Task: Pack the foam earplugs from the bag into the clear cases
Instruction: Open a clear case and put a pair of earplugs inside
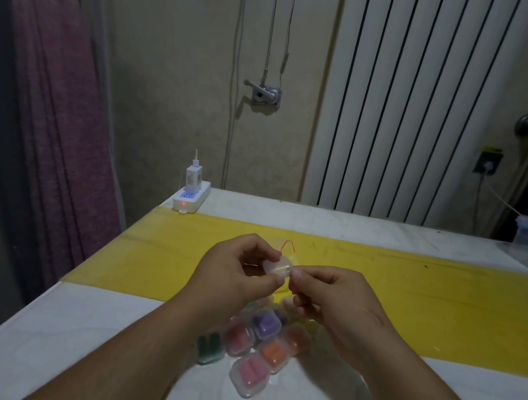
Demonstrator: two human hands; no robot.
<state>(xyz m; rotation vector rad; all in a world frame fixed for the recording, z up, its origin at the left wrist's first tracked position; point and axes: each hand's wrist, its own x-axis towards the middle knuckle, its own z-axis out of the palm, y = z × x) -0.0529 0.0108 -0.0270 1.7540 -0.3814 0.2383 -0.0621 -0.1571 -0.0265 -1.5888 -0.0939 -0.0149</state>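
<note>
Head view: at frame centre, the left hand (237, 274) and right hand (335, 301) are pinching one clear case (278, 266) above the tabletop (75, 342). Left fingers are curling round its left end and right fingers are closing on its right end, its long axis running left to right. At least six filled cases (266, 323) are clustering just below, with one clear bag (290, 248) just beyond.

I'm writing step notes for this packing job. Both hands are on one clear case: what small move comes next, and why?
Probably pry its lid open. The left hand pinches the clear case, which looks empty, and the right hand pinches its edge; filled cases lie below, so this one seems next.
</note>
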